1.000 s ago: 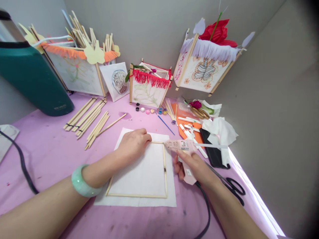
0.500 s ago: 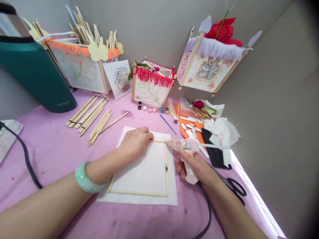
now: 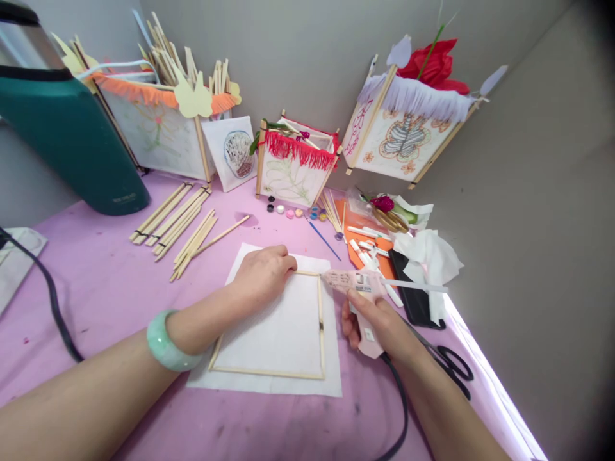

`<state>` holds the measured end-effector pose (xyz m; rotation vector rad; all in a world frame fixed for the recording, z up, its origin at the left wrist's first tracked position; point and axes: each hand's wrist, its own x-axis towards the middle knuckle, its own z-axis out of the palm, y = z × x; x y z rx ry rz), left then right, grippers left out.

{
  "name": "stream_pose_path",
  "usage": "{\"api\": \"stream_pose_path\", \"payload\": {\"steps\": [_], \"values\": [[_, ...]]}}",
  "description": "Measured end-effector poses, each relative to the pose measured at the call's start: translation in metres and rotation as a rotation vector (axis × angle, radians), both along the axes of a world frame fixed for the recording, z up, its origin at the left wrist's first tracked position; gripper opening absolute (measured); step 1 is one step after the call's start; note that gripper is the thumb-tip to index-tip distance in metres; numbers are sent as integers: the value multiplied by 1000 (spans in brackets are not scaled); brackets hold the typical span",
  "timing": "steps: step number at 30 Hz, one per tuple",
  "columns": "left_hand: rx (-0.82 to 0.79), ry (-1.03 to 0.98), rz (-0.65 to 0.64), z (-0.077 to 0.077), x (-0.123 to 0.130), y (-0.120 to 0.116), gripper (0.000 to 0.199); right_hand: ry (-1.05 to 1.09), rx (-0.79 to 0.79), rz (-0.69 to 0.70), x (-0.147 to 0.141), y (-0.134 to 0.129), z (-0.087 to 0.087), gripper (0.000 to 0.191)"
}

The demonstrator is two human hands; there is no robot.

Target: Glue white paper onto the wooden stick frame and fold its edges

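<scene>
A square frame of thin wooden sticks [image 3: 267, 372] lies on a white sheet [image 3: 331, 384]. My left hand [image 3: 263, 275], with a green bangle at the wrist, pinches the frame's top stick [image 3: 307, 273]; the hand hides the frame's upper left part. In my right hand [image 3: 377, 320] is a pale pink glue gun [image 3: 361, 282], its nozzle at the frame's top right corner. A glue stick [image 3: 423, 286] juts from the gun's back, and a black cord hangs from its handle.
Bundled sticks [image 3: 180, 221] lie at the left, near a teal bottle [image 3: 91, 141]. Decorated lanterns [image 3: 288, 173] stand along the back. Small paint pots [image 3: 289, 214], a blue brush [image 3: 325, 241], white tissue [image 3: 432, 256], a black phone-like slab [image 3: 413, 301] and black scissors [image 3: 451, 365] surround the sheet.
</scene>
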<state>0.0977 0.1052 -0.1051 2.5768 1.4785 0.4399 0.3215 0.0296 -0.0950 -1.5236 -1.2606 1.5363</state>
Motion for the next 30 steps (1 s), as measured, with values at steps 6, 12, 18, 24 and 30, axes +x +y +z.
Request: {"api": "stream_pose_path", "payload": {"steps": [6, 12, 18, 24, 30], "values": [[1, -5, 4, 0, -1, -1, 27, 2, -23, -8, -1, -2, 3, 50], [1, -1, 0, 1, 0, -1, 28, -19, -27, 7, -1, -2, 4, 50], [-5, 5, -2, 1, 0, -1, 27, -39, -34, 28, -2, -2, 5, 50], [-2, 2, 7, 1, 0, -1, 25, -53, -13, 75, 0, -8, 8, 49], [-16, 7, -38, 9, -4, -2, 23, 18, 23, 79, 1, -30, 20, 45]]}}
